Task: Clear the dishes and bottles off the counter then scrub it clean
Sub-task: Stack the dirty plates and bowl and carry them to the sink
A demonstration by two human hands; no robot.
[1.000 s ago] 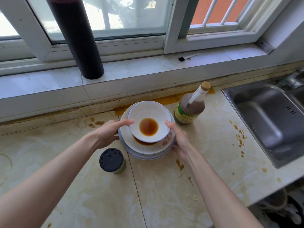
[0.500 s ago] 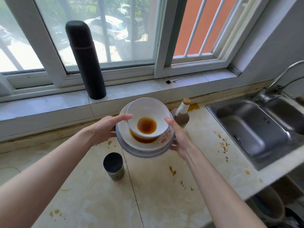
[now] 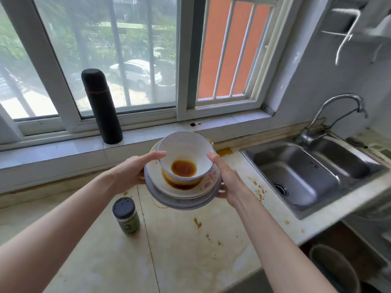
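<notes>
Stack lifted higher since the earlier frame, from just above the worktop (image 3: 190,254) to well clear of it; the view has tipped up and more window shows. The left hand (image 3: 129,174) and right hand (image 3: 227,178) grasp the plates (image 3: 186,200) from opposite sides, thumbs up against the bowl (image 3: 184,151), fingers tucked under. The stack hangs in the air over the back of the worktop, left of the sink (image 3: 296,178). It lies roughly level, its axis upright; the bowl's mouth faces up with brown sauce (image 3: 183,168) pooled at the bottom and more on the top plate. The fingers under the plates are mostly hidden. The bottle (image 3: 210,141) is behind the bowl, only a bit of cap showing. The jar (image 3: 126,215) stands upright on the worktop below the left hand. The plate count is unclear. The right edge is blurred.
</notes>
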